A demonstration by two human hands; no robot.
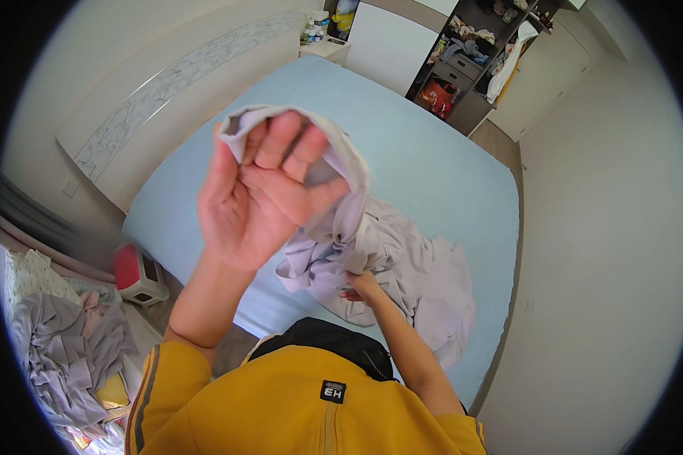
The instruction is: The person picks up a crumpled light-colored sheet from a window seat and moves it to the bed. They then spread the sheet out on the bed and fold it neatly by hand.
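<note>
My left hand (262, 182) is raised over the bed, its palm towards me and its fingers spread inside a turned edge of a light grey bedding cloth (427, 278). The cloth's edge arcs over the fingertips and hangs from them down to the bed. Lower and to the right, my right hand (361, 287) grips a fold of the same cloth, partly hidden by it. The rest of the cloth lies crumpled on the bed, which has a light blue fitted sheet (438, 182).
More grey bedding (62, 352) is heaped at lower left, near a red and white plastic box (142, 276). A headboard (193, 74) runs along the left wall. A nightstand (327, 51) with bottles and an open wardrobe (461, 68) with clothes stand beyond the bed.
</note>
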